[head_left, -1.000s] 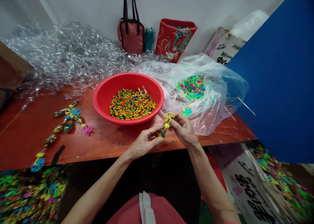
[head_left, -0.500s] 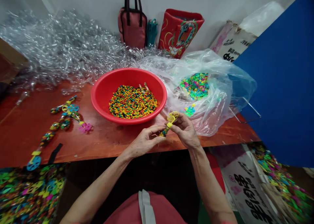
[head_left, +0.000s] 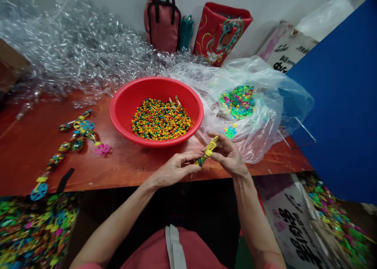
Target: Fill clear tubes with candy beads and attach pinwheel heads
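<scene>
My left hand (head_left: 176, 168) is closed around a small clear tube filled with colourful candy balls (head_left: 200, 161), held at a tilt over the table's front edge. At its upper end sits a yellow plastic cap (head_left: 211, 146) with a wheel-shaped top, seen nearly edge-on. The thumb and fingers of my right hand (head_left: 231, 157) pinch this cap. Just behind my hands stands a red basin (head_left: 118, 121) with many small coloured balls and a few clear tubes in it. Several filled, capped tubes (head_left: 65, 147) lie on the left of the table.
A heap of empty clear tubes (head_left: 88, 45) covers the back left. On the right, a plastic bag (head_left: 256, 143) holds coloured plastic pieces (head_left: 240, 102). A pink bag (head_left: 163, 25) and red bag (head_left: 220, 33) stand behind. A blue panel (head_left: 338, 116) borders the right; boxes of coloured pieces flank the table below.
The yellow cap's wheel has turned from facing the camera to nearly edge-on. Both hands still hold the tube and cap; the view has shifted slightly.
</scene>
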### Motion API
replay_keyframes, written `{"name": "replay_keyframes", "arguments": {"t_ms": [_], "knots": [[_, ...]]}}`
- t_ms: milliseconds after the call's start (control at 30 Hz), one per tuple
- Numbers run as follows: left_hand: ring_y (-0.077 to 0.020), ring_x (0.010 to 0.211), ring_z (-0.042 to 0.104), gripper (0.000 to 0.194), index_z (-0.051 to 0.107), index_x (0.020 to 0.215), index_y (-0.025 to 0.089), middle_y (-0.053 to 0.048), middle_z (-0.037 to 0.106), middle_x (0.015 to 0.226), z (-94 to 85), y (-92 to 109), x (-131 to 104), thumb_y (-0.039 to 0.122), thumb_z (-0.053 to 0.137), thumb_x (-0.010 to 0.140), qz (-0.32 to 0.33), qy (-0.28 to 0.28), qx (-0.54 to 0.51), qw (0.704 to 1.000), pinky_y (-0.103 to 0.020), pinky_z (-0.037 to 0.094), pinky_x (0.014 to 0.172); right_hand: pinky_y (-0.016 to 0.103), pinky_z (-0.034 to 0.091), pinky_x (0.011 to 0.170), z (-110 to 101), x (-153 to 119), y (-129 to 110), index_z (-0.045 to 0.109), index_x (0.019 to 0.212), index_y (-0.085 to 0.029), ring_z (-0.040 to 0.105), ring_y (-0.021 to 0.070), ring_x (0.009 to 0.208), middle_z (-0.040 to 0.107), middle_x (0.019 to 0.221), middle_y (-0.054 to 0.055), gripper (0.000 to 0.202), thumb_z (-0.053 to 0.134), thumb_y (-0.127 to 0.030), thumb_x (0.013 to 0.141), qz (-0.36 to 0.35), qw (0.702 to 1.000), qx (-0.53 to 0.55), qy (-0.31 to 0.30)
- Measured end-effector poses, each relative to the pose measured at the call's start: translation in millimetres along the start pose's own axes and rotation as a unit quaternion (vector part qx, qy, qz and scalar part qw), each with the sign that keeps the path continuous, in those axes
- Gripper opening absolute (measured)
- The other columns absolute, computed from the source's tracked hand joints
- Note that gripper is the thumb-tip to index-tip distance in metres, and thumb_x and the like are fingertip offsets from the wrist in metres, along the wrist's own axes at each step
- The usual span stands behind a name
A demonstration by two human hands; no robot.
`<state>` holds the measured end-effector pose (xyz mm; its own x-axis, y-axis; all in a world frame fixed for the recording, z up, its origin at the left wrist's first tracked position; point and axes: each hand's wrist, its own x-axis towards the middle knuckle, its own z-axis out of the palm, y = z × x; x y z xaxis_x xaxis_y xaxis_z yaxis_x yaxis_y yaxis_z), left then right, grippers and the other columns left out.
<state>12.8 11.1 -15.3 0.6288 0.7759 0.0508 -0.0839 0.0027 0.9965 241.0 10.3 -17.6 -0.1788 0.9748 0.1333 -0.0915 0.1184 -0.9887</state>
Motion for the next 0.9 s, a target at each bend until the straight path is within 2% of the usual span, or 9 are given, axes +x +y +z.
{"name": "replay_keyframes", "arguments": {"t_ms": [133,233,367,500,667,800,900], "knots": [[-0.0317,0.114,0.072,0.040,0.081,0.129,0.018,-0.010,0.082,0.105,-2.8,2,1,0.035,0.074,0.093,-0.003,-0.029,0.001,1.000,-0.043,0.055,0.105,0.035,0.064,0.080,1,4,1,0.070,0.129,-0.032,0.076,0.0216,0.087,0.076,0.093,0.001,0.063,0.096,-0.047,0.074,0.016,1.000,0.023,0.004],[-0.0267,0.099,0.072,0.043,0.080,0.132,0.019,-0.010,0.079,0.105,-4.3,1,1,0.037,0.074,0.094,-0.017,-0.044,-0.010,0.999,-0.040,0.056,0.094,0.036,0.064,0.079,0,7,5,0.069,0.129,-0.035,0.073,0.0192,0.079,0.073,0.089,-0.001,0.065,0.096,-0.047,0.071,0.018,0.998,0.059,0.025],[-0.0166,0.080,0.064,0.048,0.076,0.138,0.018,-0.008,0.076,0.106,-4.3,-1,0,0.035,0.073,0.094,-0.040,-0.045,-0.033,0.998,-0.031,0.055,0.077,0.036,0.062,0.078,-3,9,9,0.067,0.131,-0.036,0.069,0.0174,0.073,0.071,0.088,-0.002,0.064,0.093,-0.047,0.073,0.011,0.996,0.055,0.063],[-0.0199,0.086,0.067,0.046,0.078,0.134,0.018,-0.009,0.078,0.108,-3.4,-3,3,0.035,0.075,0.092,-0.039,-0.038,-0.044,0.998,-0.031,0.056,0.078,0.037,0.064,0.080,0,6,13,0.068,0.130,-0.034,0.074,0.0206,0.081,0.072,0.090,-0.001,0.067,0.096,-0.048,0.071,0.030,0.997,0.058,0.043],[-0.0303,0.117,0.070,0.038,0.083,0.124,0.018,-0.011,0.079,0.123,-2.4,-6,4,0.030,0.075,0.089,-0.027,-0.028,-0.046,0.998,-0.040,0.054,0.102,0.037,0.065,0.085,-2,0,15,0.070,0.130,-0.033,0.078,0.0233,0.092,0.075,0.094,0.001,0.063,0.096,-0.045,0.074,0.034,0.998,0.044,0.022],[-0.0300,0.109,0.072,0.039,0.083,0.125,0.019,-0.011,0.080,0.120,-1.3,-6,1,0.030,0.076,0.087,-0.045,-0.015,-0.023,0.999,-0.040,0.056,0.096,0.037,0.066,0.083,-7,-1,10,0.070,0.131,-0.033,0.077,0.0229,0.090,0.075,0.094,0.002,0.058,0.094,-0.045,0.079,0.022,1.000,-0.001,-0.012],[-0.0290,0.109,0.072,0.034,0.084,0.119,0.020,-0.011,0.079,0.119,2.8,-7,1,0.028,0.078,0.087,-0.010,0.029,0.025,0.999,-0.038,0.056,0.095,0.037,0.066,0.084,-5,-1,7,0.069,0.132,-0.033,0.077,0.0221,0.090,0.076,0.096,0.002,0.055,0.090,-0.045,0.084,-0.006,0.999,-0.030,-0.020]]}}
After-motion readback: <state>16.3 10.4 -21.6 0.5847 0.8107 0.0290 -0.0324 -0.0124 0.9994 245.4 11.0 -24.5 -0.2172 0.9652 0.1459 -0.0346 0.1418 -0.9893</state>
